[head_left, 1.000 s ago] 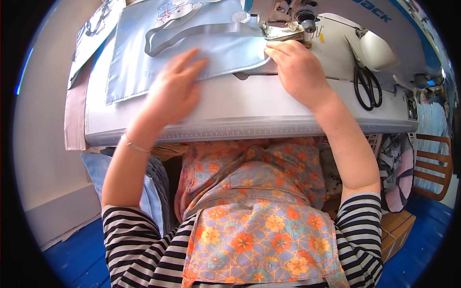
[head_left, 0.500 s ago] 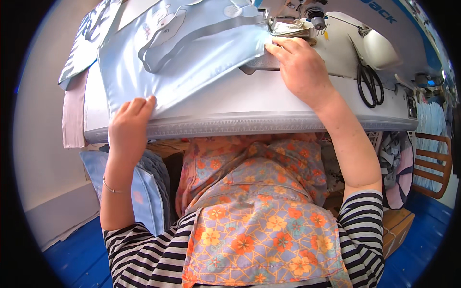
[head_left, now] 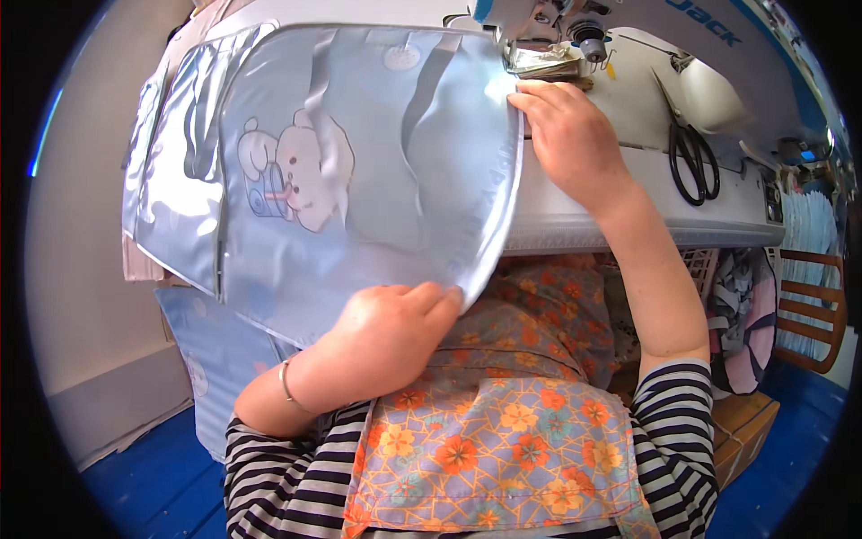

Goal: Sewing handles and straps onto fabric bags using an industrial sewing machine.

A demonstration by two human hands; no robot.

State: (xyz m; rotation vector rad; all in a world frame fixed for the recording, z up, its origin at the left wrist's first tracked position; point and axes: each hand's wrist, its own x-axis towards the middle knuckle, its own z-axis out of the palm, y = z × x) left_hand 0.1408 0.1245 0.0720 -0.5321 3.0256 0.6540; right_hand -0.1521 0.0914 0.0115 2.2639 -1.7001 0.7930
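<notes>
A pale blue glossy bag panel (head_left: 377,260), printed with a white cartoon animal and crossed by grey straps, spreads over the sewing table and droops past its front edge. Its far right corner lies at the sewing machine's (head_left: 557,27) needle area, where a light shines on it. My right hand (head_left: 575,135) pinches the right edge just in front of the machine head. Closer to my lap, my left hand (head_left: 395,328) grips the near end of that same edge, fingers closed on the material. The needle tip and presser foot are too small to make out.
Black-handled scissors (head_left: 690,153) lie on the table right of my right hand. Another blue bag piece (head_left: 175,162) with straps lies at the left. More blue pieces (head_left: 211,359) hang below the table. A wooden chair (head_left: 808,305) and cardboard box (head_left: 745,436) stand at right.
My left hand has swung toward me and rightward, turning the bag panel so its edge now runs toward my lap and the print shows. My right hand has shifted slightly nearer.
</notes>
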